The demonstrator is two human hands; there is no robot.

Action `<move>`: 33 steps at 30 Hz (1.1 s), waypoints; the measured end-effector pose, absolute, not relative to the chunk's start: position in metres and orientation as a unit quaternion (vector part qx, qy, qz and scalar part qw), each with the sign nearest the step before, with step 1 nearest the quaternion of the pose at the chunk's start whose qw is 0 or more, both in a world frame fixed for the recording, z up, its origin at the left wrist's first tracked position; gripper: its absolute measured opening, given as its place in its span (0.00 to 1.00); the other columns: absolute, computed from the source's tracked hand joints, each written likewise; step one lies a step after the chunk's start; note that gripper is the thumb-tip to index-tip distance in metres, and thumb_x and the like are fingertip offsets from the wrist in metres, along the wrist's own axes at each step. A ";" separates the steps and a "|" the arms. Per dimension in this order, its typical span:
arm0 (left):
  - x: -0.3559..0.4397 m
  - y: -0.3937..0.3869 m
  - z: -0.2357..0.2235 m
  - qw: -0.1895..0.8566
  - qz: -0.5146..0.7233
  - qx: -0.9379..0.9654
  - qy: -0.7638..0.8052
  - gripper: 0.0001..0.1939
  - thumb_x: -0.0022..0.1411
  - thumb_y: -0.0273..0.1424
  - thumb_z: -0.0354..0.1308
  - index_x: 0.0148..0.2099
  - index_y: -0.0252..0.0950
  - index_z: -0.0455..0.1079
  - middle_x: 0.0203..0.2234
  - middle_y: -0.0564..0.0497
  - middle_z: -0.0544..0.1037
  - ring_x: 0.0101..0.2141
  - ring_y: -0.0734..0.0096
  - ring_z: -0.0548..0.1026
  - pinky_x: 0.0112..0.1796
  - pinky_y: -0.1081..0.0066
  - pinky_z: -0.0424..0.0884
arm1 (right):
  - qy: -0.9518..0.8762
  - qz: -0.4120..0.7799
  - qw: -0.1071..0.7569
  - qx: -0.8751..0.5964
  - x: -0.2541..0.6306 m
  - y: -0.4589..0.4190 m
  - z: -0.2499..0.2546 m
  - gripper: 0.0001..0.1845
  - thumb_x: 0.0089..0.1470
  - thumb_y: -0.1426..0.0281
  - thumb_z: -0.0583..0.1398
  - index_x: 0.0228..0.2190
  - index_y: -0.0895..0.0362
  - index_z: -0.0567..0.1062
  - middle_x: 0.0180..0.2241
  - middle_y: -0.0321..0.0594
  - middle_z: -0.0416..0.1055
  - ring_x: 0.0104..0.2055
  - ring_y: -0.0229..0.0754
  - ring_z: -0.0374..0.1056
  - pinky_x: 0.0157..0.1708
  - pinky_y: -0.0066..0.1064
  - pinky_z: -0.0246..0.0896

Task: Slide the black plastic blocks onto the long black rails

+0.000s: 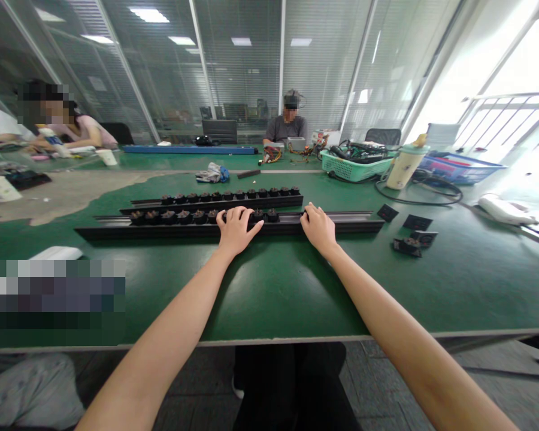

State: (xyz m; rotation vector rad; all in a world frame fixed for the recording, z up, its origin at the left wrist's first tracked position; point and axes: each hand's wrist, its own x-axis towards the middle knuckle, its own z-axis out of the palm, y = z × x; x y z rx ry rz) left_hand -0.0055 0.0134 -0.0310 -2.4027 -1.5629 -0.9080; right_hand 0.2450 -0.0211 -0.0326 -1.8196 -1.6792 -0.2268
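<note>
A long black rail (188, 231) lies across the green table in front of me, with a row of black socket-like modules (183, 216) set in its channel. My left hand (236, 228) rests over several of these modules, its fingers spread and the thumb reaching right along the rail's front edge. Farther right, past the last module, my right hand (318, 226) has its fingers curled over the rail; whatever lies beneath them is hidden. Just behind sits a second black rail (269, 202) with a similar row of modules.
Loose black square pieces (417, 222) lie at the right. Beyond them are a green basket (353, 167) of cables, a yellow tumbler (406, 167) and a blue basket (465, 170). Gloves (213, 173) lie behind the rails. A person (287, 127) sits opposite; others sit at left.
</note>
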 end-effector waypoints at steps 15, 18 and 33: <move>-0.006 0.014 -0.032 0.071 -0.302 -0.797 -0.517 0.23 0.73 0.49 0.50 0.60 0.44 0.72 0.59 0.42 0.73 0.62 0.50 0.65 0.67 0.44 0.47 | -0.643 -0.063 0.324 -0.691 0.251 -0.021 -0.030 0.17 0.69 0.65 0.53 0.50 0.52 0.79 0.64 0.44 0.71 0.64 0.59 0.68 0.59 0.52 0.69; -0.006 0.014 -0.033 0.072 -0.302 -0.796 -0.519 0.23 0.72 0.48 0.50 0.61 0.45 0.72 0.59 0.42 0.73 0.62 0.49 0.65 0.67 0.44 0.47 | -0.646 -0.058 0.328 -0.687 0.251 -0.019 -0.033 0.19 0.69 0.67 0.52 0.53 0.54 0.78 0.65 0.46 0.70 0.64 0.57 0.68 0.60 0.51 0.68; -0.006 0.016 -0.034 0.076 -0.301 -0.796 -0.519 0.23 0.73 0.49 0.50 0.60 0.45 0.72 0.58 0.42 0.74 0.62 0.49 0.65 0.67 0.44 0.47 | -0.634 -0.087 0.338 -0.690 0.263 -0.019 -0.039 0.19 0.69 0.69 0.50 0.52 0.55 0.77 0.64 0.50 0.71 0.63 0.57 0.69 0.59 0.49 0.68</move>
